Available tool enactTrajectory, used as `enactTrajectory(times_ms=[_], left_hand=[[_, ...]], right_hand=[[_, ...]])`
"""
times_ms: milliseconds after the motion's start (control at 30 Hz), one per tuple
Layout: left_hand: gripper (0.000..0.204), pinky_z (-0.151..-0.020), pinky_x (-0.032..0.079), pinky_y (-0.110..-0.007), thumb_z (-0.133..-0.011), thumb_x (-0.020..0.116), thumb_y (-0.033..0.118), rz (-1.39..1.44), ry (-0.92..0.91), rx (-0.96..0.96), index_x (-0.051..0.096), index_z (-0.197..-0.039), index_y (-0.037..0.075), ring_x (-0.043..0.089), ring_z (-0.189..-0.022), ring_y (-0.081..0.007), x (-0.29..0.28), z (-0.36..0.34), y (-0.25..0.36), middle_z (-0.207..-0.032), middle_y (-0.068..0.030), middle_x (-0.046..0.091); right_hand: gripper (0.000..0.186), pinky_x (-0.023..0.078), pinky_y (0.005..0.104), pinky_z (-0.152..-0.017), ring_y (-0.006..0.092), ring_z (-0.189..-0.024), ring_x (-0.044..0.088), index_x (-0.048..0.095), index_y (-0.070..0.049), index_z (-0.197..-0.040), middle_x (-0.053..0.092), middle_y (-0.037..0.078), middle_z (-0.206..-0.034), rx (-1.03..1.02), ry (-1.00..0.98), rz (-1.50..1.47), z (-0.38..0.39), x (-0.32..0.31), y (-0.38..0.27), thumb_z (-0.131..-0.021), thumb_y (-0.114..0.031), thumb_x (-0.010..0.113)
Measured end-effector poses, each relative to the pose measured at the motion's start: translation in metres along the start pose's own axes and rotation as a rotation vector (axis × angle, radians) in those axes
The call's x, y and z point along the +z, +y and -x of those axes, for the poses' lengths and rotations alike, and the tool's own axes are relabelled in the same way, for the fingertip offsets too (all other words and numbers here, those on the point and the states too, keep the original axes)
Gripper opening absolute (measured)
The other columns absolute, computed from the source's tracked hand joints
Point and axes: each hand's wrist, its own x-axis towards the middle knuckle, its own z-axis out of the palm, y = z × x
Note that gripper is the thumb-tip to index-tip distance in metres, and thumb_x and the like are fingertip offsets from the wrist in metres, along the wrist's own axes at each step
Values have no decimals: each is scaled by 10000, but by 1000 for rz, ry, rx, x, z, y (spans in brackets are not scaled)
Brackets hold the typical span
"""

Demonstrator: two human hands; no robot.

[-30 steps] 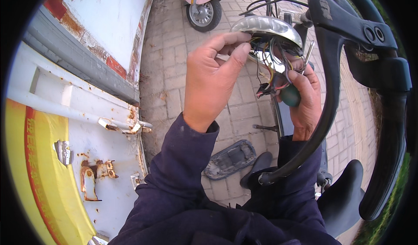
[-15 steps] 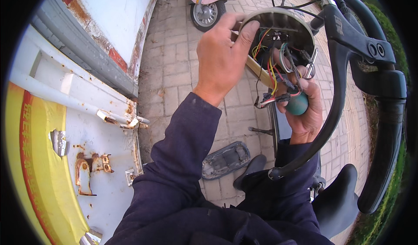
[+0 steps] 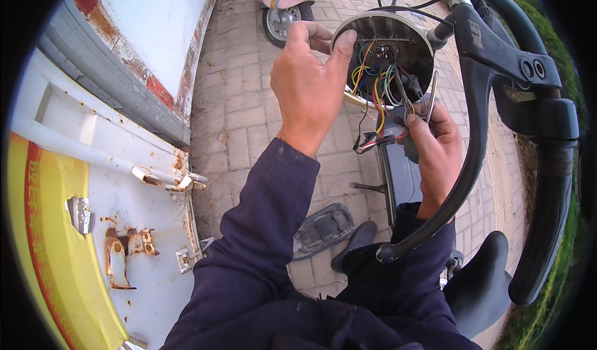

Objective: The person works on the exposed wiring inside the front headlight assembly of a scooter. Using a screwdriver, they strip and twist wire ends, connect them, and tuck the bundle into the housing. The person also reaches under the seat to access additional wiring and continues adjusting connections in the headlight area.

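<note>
A round, pale-rimmed headlight-like housing hangs open below the handlebar, packed with coloured wires and small connectors. My left hand grips its left rim, thumb on the edge and fingers curled behind. At the housing's lower right, my right hand pinches a wire between thumb and fingers. A dark green rounded thing shows partly behind that thumb; its kind is hidden. A shiny metal rod rises by the right fingers. Red, white and black wires with a black connector dangle under the housing.
A black brake lever and handlebar grip stand close to my right arm. Left is a rusty white metal panel with yellow sheeting. A grey tray-like part lies on the paving; a pink scooter stands beyond.
My right thumb has come forward onto the wires, and the green thing is now mostly covered. The housing appears slightly left and more of its inside shows. My left hand keeps its grip.
</note>
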Motion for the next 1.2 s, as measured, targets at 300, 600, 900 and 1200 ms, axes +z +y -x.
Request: enactTrajectory(times_ms=[300,600,900,1200], left_hand=[[406,-573,459,-348,-861,834,358,-128,76,11,597,-861,28,593,-624,-209,5,4,6,-762,-71,653],[291,-588,476,-365,-836,847,317,-156,173,105,715,-780,64,592,-635,-238,7,1,4,-877,-58,607],[255,-839,503,-409,-837,809,206,-306,-21,312,752,-1046,73,577,-1022,-303,2,6,-11,-1106,-110,606],[201,-981,428,-445,-845,792,193,-310,-41,321,753,-1002,73,528,-1138,-335,-7,12,-14,-1179,-118,632]], right_hand=[[246,498,244,-766,94,-867,611,654,34,-1183,628,52,-1202,-244,65,414,-10,-2,20,-946,-27,645],[305,547,272,-589,139,-732,697,668,-15,-1227,716,75,-979,96,-32,-158,-13,-4,26,-940,-116,678],[213,568,286,-560,153,-758,699,670,-6,-1117,686,137,-1182,140,-119,-412,-21,-9,32,-933,-113,660],[253,548,309,-521,180,-742,683,643,7,-1138,680,171,-1164,229,-65,-392,-12,-3,16,-938,-148,638]])
